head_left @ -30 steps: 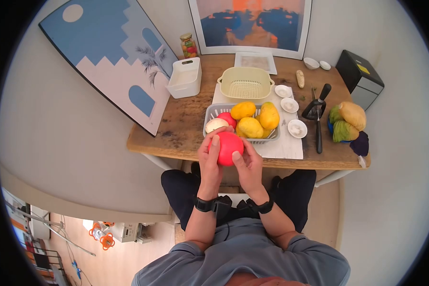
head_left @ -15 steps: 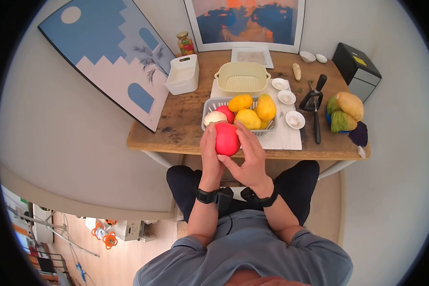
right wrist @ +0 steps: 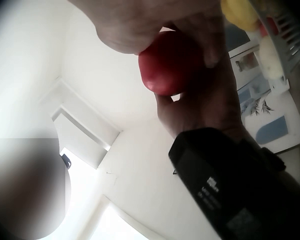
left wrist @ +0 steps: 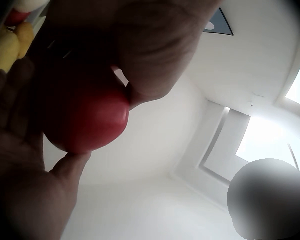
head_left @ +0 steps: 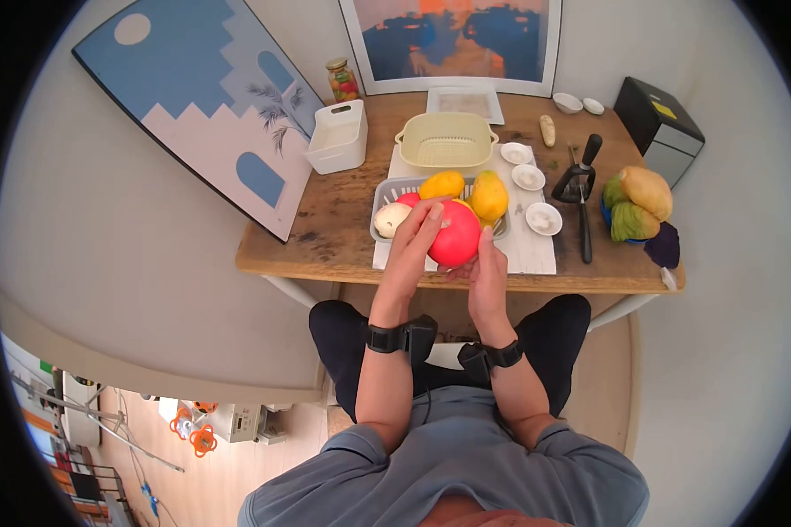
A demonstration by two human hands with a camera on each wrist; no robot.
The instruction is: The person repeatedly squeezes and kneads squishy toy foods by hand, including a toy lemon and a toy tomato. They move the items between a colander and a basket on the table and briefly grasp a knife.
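Note:
Both hands hold one round red fruit [head_left: 455,235] in the air, at the table's front edge before the grey basket [head_left: 384,195]. The left hand [head_left: 407,261] grips its left and upper side, and the right hand [head_left: 489,279] its right and lower side. From both wrists the red fruit [left wrist: 85,115] [right wrist: 169,63] shows between the two hands. In the basket lie yellow fruits [head_left: 489,196], a whitish one [head_left: 391,220] and a red one partly hidden behind the left hand.
Behind the basket stands an empty cream colander [head_left: 447,141], with a white bin [head_left: 338,139] to its left. Small white dishes [head_left: 543,219], a black-handled tool [head_left: 586,220] and a blue bowl of produce [head_left: 631,220] are on the right.
The red fruit has moved to the right and been turned between the hands. The left hand has shifted up over its side, and the right hand has moved lower on it.

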